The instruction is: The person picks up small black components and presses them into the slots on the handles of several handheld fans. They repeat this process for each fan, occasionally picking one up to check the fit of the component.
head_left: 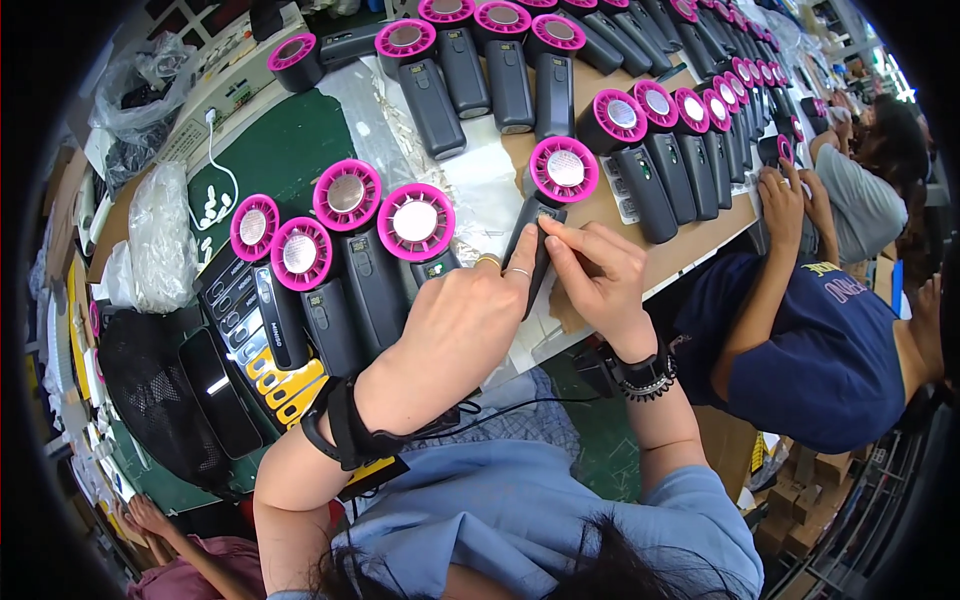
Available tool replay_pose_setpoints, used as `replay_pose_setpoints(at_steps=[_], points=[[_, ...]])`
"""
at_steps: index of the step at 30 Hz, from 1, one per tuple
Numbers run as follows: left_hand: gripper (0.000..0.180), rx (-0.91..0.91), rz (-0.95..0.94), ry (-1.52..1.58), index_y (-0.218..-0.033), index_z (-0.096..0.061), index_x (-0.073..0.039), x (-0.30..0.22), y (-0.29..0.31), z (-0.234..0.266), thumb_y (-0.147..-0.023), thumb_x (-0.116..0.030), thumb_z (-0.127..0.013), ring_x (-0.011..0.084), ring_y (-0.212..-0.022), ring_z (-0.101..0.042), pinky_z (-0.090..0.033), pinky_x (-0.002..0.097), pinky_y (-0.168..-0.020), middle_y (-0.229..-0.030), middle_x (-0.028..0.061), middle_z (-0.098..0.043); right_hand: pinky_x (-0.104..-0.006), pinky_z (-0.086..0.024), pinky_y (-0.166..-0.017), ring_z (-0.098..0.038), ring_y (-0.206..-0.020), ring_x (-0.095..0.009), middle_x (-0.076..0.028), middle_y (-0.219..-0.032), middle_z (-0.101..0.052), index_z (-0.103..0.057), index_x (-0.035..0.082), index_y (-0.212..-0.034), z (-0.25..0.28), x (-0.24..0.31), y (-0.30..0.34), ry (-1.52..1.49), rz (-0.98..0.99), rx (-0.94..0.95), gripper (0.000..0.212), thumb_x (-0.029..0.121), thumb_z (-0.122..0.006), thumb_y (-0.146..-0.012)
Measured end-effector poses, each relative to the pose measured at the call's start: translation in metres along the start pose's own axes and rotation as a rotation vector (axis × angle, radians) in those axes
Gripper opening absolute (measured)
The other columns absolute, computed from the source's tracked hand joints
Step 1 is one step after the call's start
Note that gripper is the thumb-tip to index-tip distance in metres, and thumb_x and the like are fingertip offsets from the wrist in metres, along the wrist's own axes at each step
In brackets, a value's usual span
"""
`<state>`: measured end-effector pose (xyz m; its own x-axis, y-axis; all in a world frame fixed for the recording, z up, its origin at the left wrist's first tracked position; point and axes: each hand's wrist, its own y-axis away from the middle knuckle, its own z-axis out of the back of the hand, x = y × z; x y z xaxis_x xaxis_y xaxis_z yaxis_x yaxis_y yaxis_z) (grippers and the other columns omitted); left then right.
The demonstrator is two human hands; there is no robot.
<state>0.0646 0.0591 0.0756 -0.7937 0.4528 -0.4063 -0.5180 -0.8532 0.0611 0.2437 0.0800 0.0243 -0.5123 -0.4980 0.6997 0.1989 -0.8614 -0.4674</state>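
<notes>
A handheld fan (563, 170) with a magenta ring, a silver round centre and a dark grey handle lies at the middle of the table, its head pointing away from me. My left hand (465, 310) is closed around its handle, with the index finger stretched along the handle's top. Close beside it, my right hand (600, 275) pinches thumb and index finger together at the handle's small panel. Whatever sits between those fingertips is too small to make out. Left of my hands lie several similar fans, the closest being a magenta-ringed fan (417, 222).
Rows of fans (505, 85) fill the far side and run off to the right. A black phone (220, 390) and a black mesh bag (150, 390) lie at left near clear plastic bags (165, 235). A person in a navy shirt (820, 350) works at my right.
</notes>
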Motion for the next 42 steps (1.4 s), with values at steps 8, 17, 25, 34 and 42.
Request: replay_pose_setpoints(at_steps=[8,17,25,34,42], points=[[0.067,-0.006,-0.017,-0.032,-0.137,-0.037,0.000,0.003,0.000,-0.002,-0.072,0.005,-0.050,0.0324,-0.067,-0.063,-0.051,0.0407,-0.060,-0.079,0.0184,-0.061,-0.0255,-0.036,-0.046,-0.047,-0.052,-0.010,-0.004,-0.059,-0.053,-0.070,0.001,-0.097,-0.001,-0.002,-0.006,0.028,0.089,-0.030,0.017,0.000,-0.064,-0.081],[0.057,-0.100,-0.111,-0.092,-0.131,-0.042,0.009,0.002,0.006,-0.006,-0.075,0.000,-0.051,0.0255,-0.060,-0.065,-0.053,0.0347,-0.051,-0.071,0.0145,-0.060,-0.0217,-0.042,-0.058,-0.053,-0.071,-0.007,-0.005,-0.089,-0.059,-0.048,0.000,-0.116,-0.005,0.003,0.011,-0.442,-0.386,-0.200,0.030,0.003,-0.059,-0.087],[0.058,-0.100,-0.086,-0.060,-0.130,-0.039,0.013,-0.003,0.020,-0.009,-0.075,0.000,-0.051,0.0259,-0.061,-0.065,-0.053,0.0345,-0.051,-0.072,0.0149,-0.060,-0.0209,-0.042,-0.065,-0.054,-0.080,-0.009,-0.009,-0.102,-0.058,-0.039,0.002,-0.121,-0.023,0.020,0.003,-0.381,-0.396,0.008,0.038,0.007,-0.058,-0.088],[0.063,-0.039,-0.043,-0.042,-0.132,-0.035,0.013,-0.007,0.045,-0.009,-0.073,0.000,-0.051,0.0270,-0.060,-0.065,-0.053,0.0368,-0.051,-0.076,0.0163,-0.061,-0.0248,-0.044,-0.067,-0.056,-0.082,-0.013,-0.010,-0.102,-0.058,-0.039,0.001,-0.124,-0.014,0.041,0.005,-0.276,-0.458,0.206,0.043,0.009,-0.059,-0.088],[0.055,-0.056,0.033,0.122,-0.132,-0.037,0.008,0.000,0.058,-0.009,-0.079,0.003,-0.049,0.0368,-0.067,-0.062,-0.050,0.0452,-0.061,-0.078,0.0240,-0.061,-0.0369,-0.045,-0.083,-0.054,-0.099,-0.031,-0.016,-0.108,-0.056,-0.057,0.001,-0.106,0.053,-0.005,-0.015,0.467,-0.016,-0.275,0.036,0.015,-0.071,-0.076]])
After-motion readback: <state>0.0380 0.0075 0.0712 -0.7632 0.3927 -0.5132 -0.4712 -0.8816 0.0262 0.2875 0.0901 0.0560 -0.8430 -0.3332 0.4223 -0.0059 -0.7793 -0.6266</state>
